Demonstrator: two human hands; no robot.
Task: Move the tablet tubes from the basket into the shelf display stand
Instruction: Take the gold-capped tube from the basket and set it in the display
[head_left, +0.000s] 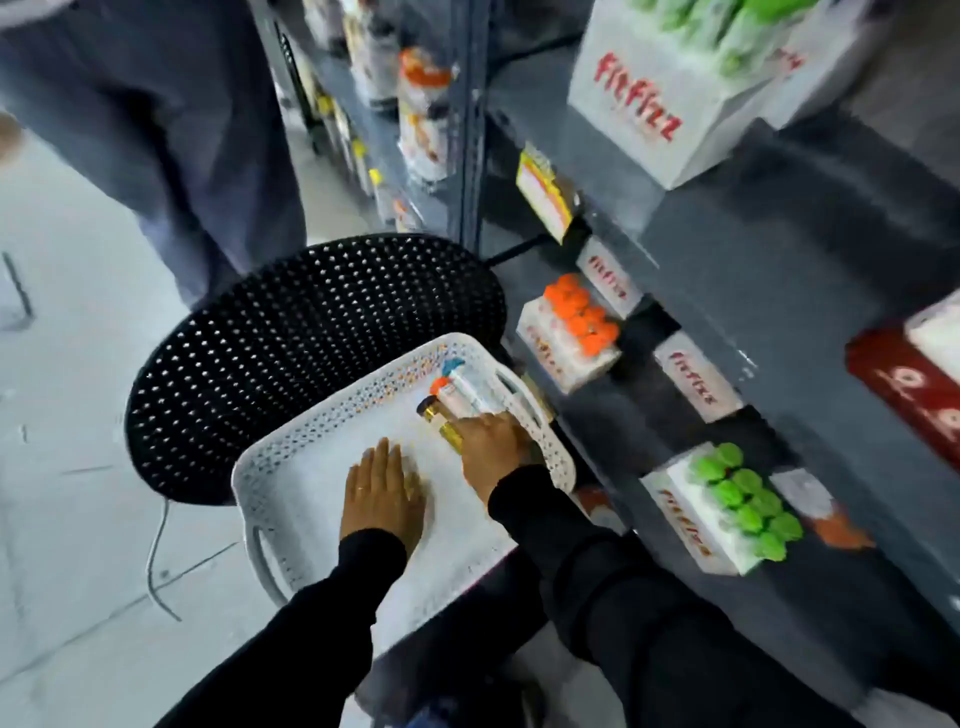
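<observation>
A white perforated basket (291, 467) rests on a black perforated stool. At its far right end lie a few tablet tubes: one with an orange cap (440, 385), one with a blue cap (453, 366) and a gold tube with a dark cap (432, 411). My right hand (491, 447) reaches onto these tubes, fingers laid over the gold and white ones; whether it grips one is unclear. My left hand (383, 493) lies flat and open on the basket floor. White "fitfizz" display stands sit on the shelf at right, one with orange-capped tubes (569, 332) and one with green-capped tubes (727, 512).
The black stool (291, 332) stands against the grey shelving (779, 260). Another person's legs in grey trousers (156, 130) stand at upper left. A larger fitfizz box (649, 98) with green caps sits on the upper shelf. Yellow price tags (543, 189) hang on shelf edges.
</observation>
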